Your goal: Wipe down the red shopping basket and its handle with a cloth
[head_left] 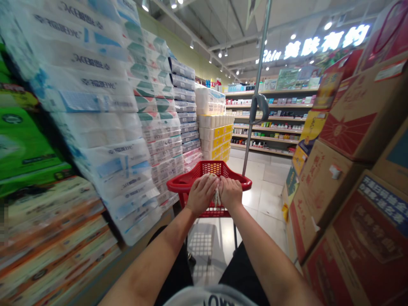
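A red plastic shopping cart with a latticed basket stands straight in front of me. Both hands meet at the middle of its near side, where the handle is covered by my fingers. My left hand is closed over it, knuckles up. Beside it, almost touching, my right hand is closed there too. A pale, crumpled cloth-like thing pokes out between the two hands and hangs down a little; what it is exactly I cannot make out. A grey pole with a hooked grip rises behind the basket's right corner.
Tall stacks of wrapped toilet paper line the left side, with orange-striped packs nearer me. Cardboard boxes are piled close on the right. A pale tiled floor runs between them towards shelves of small goods.
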Available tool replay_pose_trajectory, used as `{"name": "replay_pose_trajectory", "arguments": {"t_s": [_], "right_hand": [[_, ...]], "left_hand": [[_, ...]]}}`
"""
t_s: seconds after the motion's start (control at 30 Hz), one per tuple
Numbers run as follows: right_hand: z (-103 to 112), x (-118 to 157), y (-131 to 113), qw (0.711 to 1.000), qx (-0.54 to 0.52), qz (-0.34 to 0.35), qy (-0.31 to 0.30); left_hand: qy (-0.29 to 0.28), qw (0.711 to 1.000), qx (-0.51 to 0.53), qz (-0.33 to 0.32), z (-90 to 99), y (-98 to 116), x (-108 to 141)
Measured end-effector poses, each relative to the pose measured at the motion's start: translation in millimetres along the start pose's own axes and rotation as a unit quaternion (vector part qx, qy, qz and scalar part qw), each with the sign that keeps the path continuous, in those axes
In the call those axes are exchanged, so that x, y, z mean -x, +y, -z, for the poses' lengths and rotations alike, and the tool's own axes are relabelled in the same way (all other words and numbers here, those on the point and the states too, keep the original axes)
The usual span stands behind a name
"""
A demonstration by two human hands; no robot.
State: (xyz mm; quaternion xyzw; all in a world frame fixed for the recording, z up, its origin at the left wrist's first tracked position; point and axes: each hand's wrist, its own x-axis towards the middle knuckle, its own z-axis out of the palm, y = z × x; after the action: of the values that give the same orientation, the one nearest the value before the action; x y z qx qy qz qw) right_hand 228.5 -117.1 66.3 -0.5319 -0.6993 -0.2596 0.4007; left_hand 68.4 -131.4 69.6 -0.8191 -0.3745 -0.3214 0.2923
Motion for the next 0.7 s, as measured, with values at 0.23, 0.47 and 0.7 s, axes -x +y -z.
{"name": "replay_pose_trajectory", "arguments": {"t_s": [0.23,0.47,0.7], "right_hand": [[-2,0,-1,1.000,0.005,0.003,0.002],[-3,1,-3,1.000,0.002,0.006,0.003],[-3,-2,-2,1.000,-0.004,0.004,-0.009]], "left_hand": [[0.008,0.997,0.076,-0.031,13.9,-5,13],[0.036,0.991,0.098,0.089,23.2,5,1],[-0.023,0.989,-0.010,0.144,17.9,14,-23]]}}
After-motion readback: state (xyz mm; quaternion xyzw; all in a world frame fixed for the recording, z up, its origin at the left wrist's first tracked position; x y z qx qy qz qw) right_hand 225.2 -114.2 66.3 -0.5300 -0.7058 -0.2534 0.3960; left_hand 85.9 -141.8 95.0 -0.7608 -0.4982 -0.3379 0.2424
